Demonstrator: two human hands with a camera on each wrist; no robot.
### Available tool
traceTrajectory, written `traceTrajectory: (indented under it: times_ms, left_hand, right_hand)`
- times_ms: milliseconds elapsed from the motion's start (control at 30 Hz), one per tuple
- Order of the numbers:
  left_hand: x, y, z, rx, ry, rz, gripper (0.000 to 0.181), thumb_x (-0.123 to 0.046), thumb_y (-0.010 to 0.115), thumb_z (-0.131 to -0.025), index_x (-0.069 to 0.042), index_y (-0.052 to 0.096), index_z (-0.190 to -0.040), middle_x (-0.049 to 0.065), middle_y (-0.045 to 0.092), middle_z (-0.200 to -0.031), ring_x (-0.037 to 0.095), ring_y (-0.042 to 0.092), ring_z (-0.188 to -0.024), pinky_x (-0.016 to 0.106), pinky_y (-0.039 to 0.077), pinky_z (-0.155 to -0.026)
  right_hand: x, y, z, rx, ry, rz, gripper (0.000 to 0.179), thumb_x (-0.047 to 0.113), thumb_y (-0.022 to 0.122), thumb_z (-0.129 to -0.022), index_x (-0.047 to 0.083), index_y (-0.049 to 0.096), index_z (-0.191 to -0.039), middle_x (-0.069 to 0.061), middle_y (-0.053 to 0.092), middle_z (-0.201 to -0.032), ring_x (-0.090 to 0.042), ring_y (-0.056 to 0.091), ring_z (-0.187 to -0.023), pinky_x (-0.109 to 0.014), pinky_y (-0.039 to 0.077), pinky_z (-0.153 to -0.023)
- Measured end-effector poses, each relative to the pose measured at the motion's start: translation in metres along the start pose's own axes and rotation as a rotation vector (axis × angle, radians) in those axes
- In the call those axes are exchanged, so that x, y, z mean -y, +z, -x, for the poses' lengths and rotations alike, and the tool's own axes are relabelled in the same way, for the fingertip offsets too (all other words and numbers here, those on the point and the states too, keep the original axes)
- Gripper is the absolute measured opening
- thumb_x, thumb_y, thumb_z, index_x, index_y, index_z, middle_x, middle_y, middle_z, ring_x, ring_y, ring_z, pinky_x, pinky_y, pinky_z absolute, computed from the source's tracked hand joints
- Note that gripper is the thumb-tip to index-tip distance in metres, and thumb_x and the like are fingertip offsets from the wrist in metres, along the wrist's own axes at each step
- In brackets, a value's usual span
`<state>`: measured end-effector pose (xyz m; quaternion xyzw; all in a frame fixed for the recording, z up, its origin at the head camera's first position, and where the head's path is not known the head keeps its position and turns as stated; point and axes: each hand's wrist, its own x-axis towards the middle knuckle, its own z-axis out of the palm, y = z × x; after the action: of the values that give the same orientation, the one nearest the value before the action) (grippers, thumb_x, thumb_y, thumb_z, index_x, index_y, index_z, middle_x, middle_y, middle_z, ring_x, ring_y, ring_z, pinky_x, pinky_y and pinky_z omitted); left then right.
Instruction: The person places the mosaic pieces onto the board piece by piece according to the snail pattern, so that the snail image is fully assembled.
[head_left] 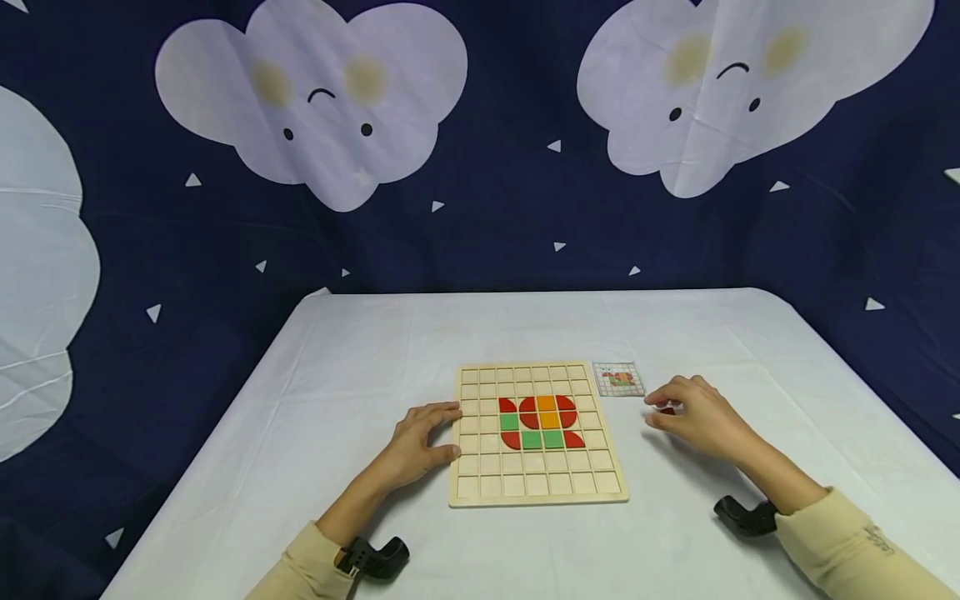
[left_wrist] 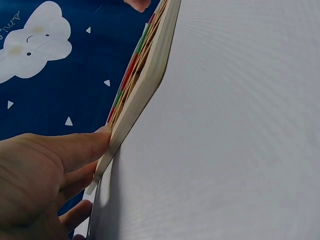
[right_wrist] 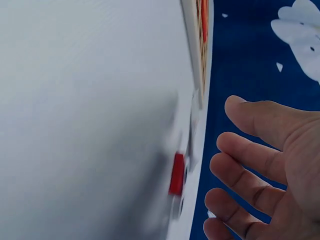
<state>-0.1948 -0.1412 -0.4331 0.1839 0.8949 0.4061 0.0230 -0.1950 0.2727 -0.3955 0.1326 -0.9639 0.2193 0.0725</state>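
Note:
A square wooden grid board (head_left: 536, 493) lies on the table, with red, green and orange (head_left: 546, 403) tiles forming a pattern in its middle cells. Along its left edge rests my left hand (head_left: 420, 442), thumb and fingertips touching the rim; in the left wrist view the thumb (left_wrist: 82, 147) presses against the board's side. To the right of the board hovers my right hand (head_left: 697, 417), fingers loosely bent and apart, holding nothing. Beneath it, a small red tile (right_wrist: 176, 174) is on the table, mostly covered by the fingers in the head view.
Next to the board's upper right corner lies a small pattern card (head_left: 618, 379) with a coloured picture on a grid. A white cloth covers the table (head_left: 360, 358). Behind it hangs a dark blue curtain (head_left: 510, 233) with clouds. Each wrist wears a black camera mount (head_left: 378, 558).

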Motion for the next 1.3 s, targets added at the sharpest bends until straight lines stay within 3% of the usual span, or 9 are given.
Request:
traceTrajectory:
  times_ms: [433, 1000, 1300]
  left_hand:
    - [0.001, 0.001, -0.001, -0.006, -0.001, -0.003, 0.050, -0.017, 0.073, -0.080, -0.009, 0.059, -0.127, 0.002, 0.050, -0.141, 0.030, 0.036, -0.131, 0.056, 0.020, -0.107]
    - [0.001, 0.001, 0.000, -0.008, 0.002, 0.002, 0.050, -0.016, 0.074, -0.079, -0.008, 0.059, -0.127, 0.002, 0.051, -0.140, 0.030, 0.037, -0.131, 0.057, 0.020, -0.107]
    - [0.001, 0.001, -0.001, -0.010, -0.001, -0.002, 0.050, -0.017, 0.074, -0.079, -0.009, 0.059, -0.127, 0.001, 0.051, -0.140, 0.030, 0.036, -0.132, 0.056, 0.020, -0.108]
  right_hand:
    - [-0.030, -0.002, 0.011, -0.013, 0.052, 0.029, 0.027, 0.023, 0.075, -0.076, 0.006, 0.072, -0.097, -0.010, 0.068, -0.096, -0.022, 0.050, -0.086, -0.032, 0.033, -0.071]
    - [-0.035, 0.002, 0.007, 0.007, 0.058, 0.039, 0.024, 0.019, 0.074, -0.076, 0.006, 0.071, -0.096, -0.003, 0.063, -0.085, -0.018, 0.043, -0.078, -0.030, 0.028, -0.067]
    - [-0.033, 0.005, 0.012, 0.016, 0.078, 0.038, 0.024, 0.022, 0.075, -0.076, 0.009, 0.071, -0.096, -0.002, 0.063, -0.087, -0.018, 0.045, -0.082, -0.031, 0.031, -0.069]
